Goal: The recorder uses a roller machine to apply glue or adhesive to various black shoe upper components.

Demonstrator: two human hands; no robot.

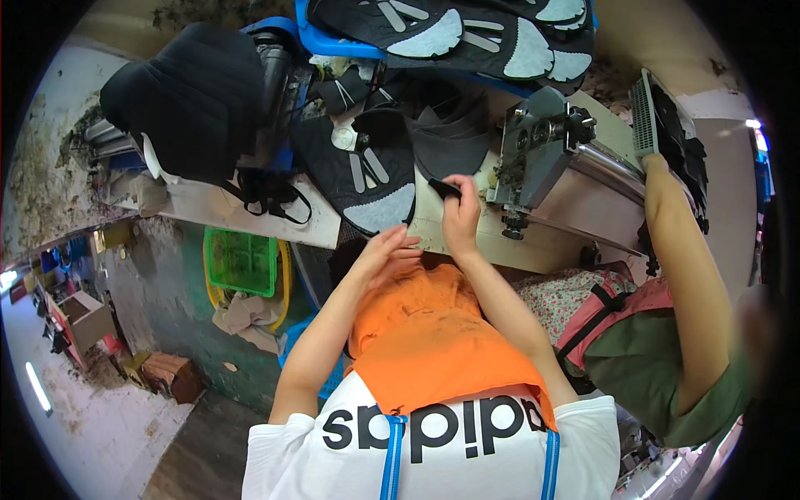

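A flat black shoe upper with a pale grey toe patch and two grey strips lies on the bench before me. At its lower tip, my left hand has its fingers apart, the fingertips at or just beside the edge; whether they touch is hard to tell. My right hand, just right of the upper, is closed on a small flat black piece, pinched between thumb and fingers. Beyond that hand sits a fanned stack of dark grey curved pieces.
A metal machine with rollers stands to the right. A blue tray with more uppers is at the back. Black sheets hang over a machine at left. A co-worker's arm reaches in from the right. A green basket sits below left.
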